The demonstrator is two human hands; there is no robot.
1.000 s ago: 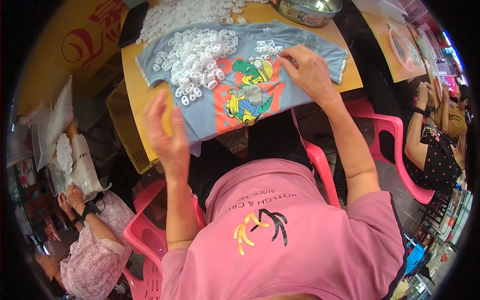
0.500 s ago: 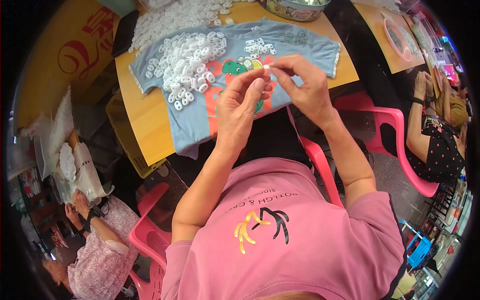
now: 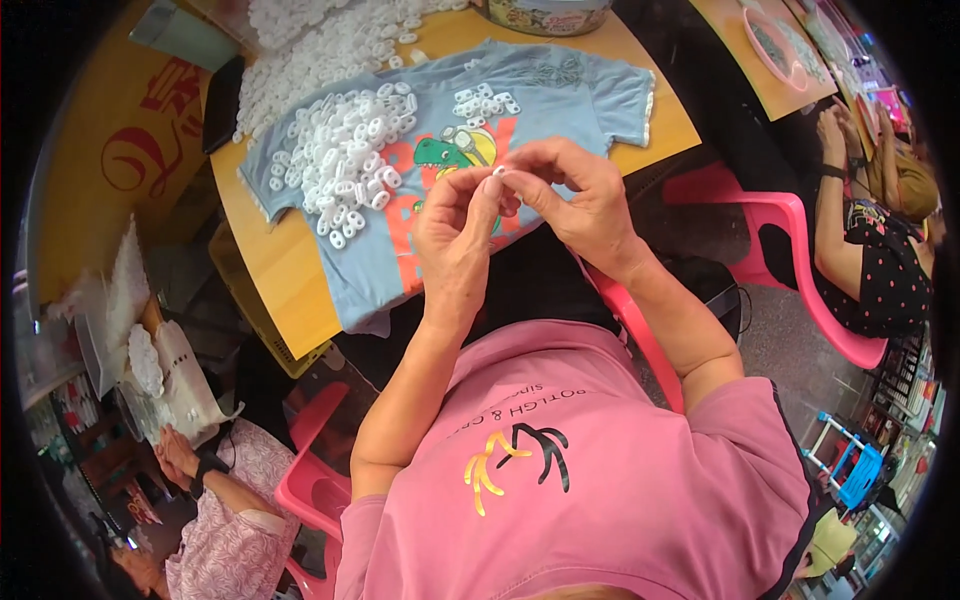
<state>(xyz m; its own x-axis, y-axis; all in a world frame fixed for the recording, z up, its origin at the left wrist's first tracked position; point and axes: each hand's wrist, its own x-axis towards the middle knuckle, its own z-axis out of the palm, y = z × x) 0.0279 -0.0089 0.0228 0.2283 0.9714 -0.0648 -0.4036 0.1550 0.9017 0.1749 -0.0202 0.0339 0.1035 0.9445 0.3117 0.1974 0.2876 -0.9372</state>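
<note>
Just in front of the near edge of the table, my left hand and my right hand meet fingertip to fingertip. Between them is a small white plastic piece, mostly covered by the thumbs and forefingers that pinch it. Beyond my hands a light blue T-shirt with a cartoon dinosaur print lies spread out. On its left part is a heap of white oval two-hole plastic pieces. A smaller group of the same pieces sits farther right.
More white pieces cover the back of the wooden table, near a dark phone-like slab and a round tin. A greyish tangle marks the shirt's right shoulder. Pink chairs and seated people flank me.
My hands have come closer together and nearer to my body, with both sets of fingertips now on the white piece. The whole view has shifted slightly.
</note>
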